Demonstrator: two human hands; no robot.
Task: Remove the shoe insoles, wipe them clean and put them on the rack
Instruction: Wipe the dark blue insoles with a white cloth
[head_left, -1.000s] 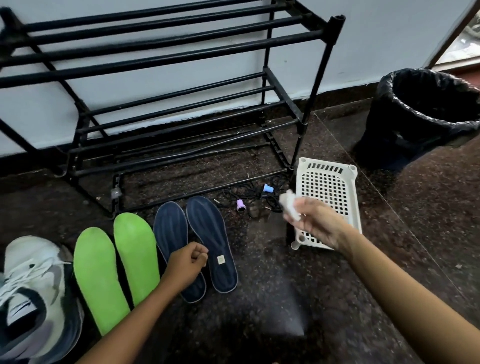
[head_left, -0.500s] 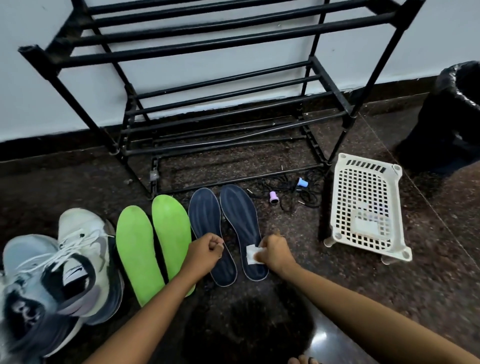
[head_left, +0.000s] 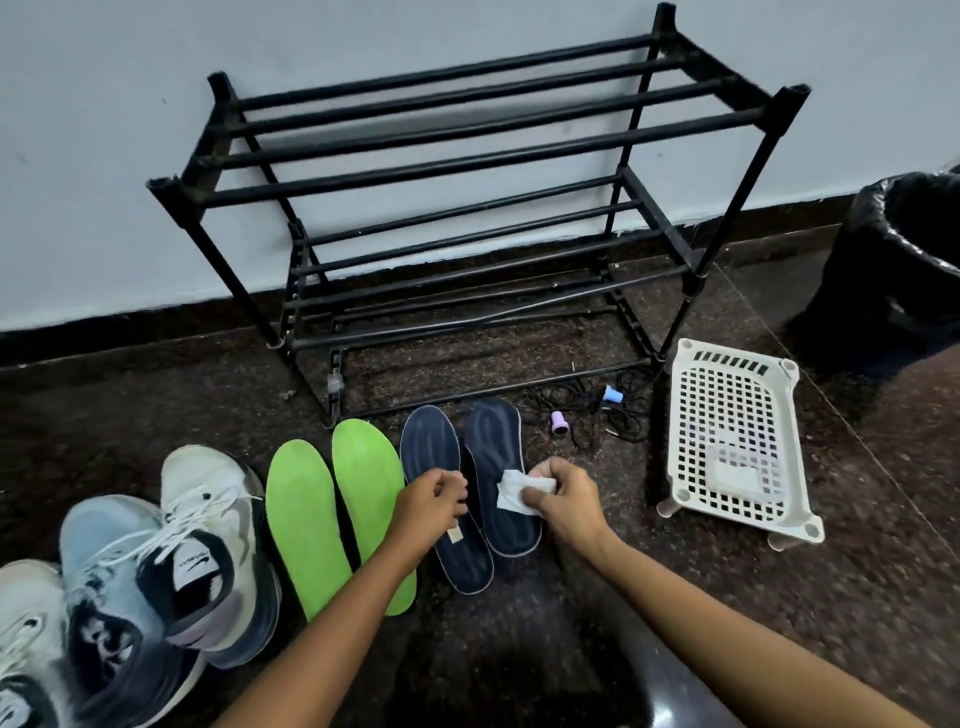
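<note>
Right hand pinches a crumpled white wipe on one navy foam insole; left hand is clenched, empty, alongside.

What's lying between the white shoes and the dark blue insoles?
The green insoles lie there side by side, as the head view shows.

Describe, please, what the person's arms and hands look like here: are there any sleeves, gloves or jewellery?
The left forearm and right forearm are bare all the way to the frame's edge; no sleeve shows. The left hand and right hand wear no gloves, and no watch, bracelet or ring is visible.
</note>
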